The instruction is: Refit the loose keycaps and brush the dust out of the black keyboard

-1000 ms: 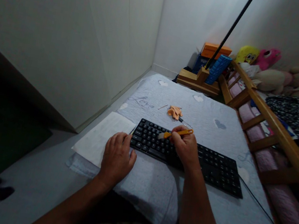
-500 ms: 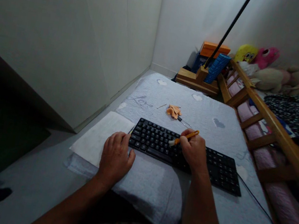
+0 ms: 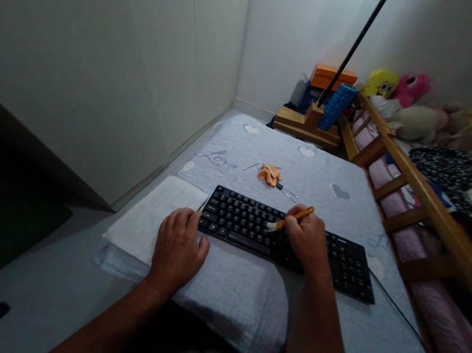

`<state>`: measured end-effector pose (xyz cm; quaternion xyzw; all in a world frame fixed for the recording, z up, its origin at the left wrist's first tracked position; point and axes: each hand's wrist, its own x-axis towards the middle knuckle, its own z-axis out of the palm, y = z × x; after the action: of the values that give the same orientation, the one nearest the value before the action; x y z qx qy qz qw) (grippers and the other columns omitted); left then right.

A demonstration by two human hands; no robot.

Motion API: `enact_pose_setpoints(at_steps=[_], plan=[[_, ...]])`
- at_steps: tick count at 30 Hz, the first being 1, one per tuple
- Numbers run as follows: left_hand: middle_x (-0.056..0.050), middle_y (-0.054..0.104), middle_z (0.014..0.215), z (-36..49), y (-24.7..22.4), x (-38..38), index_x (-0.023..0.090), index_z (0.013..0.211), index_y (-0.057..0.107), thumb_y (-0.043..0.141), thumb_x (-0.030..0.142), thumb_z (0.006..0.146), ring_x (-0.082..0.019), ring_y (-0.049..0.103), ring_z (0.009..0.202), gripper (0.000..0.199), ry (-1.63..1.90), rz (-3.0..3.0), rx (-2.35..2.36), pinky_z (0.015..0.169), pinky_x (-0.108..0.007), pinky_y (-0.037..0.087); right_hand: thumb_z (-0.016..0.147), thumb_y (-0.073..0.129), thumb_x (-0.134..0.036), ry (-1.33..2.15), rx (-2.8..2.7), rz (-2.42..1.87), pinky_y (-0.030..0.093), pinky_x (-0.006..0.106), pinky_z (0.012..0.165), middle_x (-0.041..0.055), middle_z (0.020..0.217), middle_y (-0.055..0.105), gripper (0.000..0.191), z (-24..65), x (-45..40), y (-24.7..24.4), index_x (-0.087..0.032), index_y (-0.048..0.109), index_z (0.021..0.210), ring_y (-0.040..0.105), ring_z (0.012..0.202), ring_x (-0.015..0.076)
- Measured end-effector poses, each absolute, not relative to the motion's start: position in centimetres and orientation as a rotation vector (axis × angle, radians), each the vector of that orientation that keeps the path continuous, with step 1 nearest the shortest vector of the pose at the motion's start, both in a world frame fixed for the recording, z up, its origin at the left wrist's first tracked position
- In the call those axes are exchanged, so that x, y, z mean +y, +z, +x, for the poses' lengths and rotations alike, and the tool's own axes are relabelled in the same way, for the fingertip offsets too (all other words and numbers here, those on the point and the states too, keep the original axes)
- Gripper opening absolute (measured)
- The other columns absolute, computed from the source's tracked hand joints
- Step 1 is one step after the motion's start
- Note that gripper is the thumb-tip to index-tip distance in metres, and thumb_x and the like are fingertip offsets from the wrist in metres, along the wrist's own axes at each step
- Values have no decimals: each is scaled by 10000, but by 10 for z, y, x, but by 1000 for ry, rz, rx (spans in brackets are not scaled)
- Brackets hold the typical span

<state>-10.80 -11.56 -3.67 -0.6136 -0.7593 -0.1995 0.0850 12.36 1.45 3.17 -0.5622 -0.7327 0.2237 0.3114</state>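
Observation:
A black keyboard point(image 3: 247, 240) lies at an angle across the cloth-covered surface. In my right hand point(image 3: 307, 238) is a small brush point(image 3: 305, 212) with an orange-yellow handle, pinched between thumb and fingers. Its pale bristles point(image 3: 271, 226) rest on the keys near the middle of the board. My left hand point(image 3: 178, 245) lies flat, thumb apart, beside the keyboard's left end and partly over a white sheet point(image 3: 142, 215). Near its fingertips the tip of a thin yellowish item point(image 3: 202, 206) shows; the rest is hidden.
Beyond the keyboard lie a crumpled orange cloth point(image 3: 270, 174), a wire tool with a black handle point(image 3: 280, 186) and a thin stick point(image 3: 250, 166). A cable point(image 3: 396, 303) leads off right. A wooden rail point(image 3: 434, 193) borders the right, a pale cabinet point(image 3: 146, 63) the left.
The brush in my right hand has moved slightly right across the keys. My left hand stays by the keyboard's left end. The whole view has shifted a little.

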Motion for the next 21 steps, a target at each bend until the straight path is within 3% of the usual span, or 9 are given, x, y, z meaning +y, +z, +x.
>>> enact_pose_setpoints(at_steps=[3, 10, 21], plan=[[-177, 590, 1189, -108, -37, -116, 90, 1222, 576, 557, 228, 873, -347, 520, 1176, 376, -586, -1832, -2254, 1067, -489, 411, 719, 466, -297, 569, -1900, -1489, 369, 300, 603, 4, 550, 553, 154, 134, 15, 33, -217, 563, 631, 527, 558, 175], [-188, 592, 1201, -108, -38, -116, 80, 1229, 579, 565, 233, 872, -352, 519, 1185, 388, -587, -1827, -2255, 1065, -494, 412, 764, 507, -326, 960, -1708, -1323, 392, 270, 550, -20, 589, 573, 138, 129, 12, 22, -214, 588, 762, 537, 552, 165], [-201, 591, 1207, -108, -38, -115, 83, 1223, 581, 545, 233, 880, -352, 518, 1194, 376, -596, -1829, -2244, 1050, -509, 423, 733, 432, -322, 532, -1933, -1545, 388, 309, 634, 32, 596, 607, 189, 142, 11, 32, -217, 574, 666, 570, 603, 197]])
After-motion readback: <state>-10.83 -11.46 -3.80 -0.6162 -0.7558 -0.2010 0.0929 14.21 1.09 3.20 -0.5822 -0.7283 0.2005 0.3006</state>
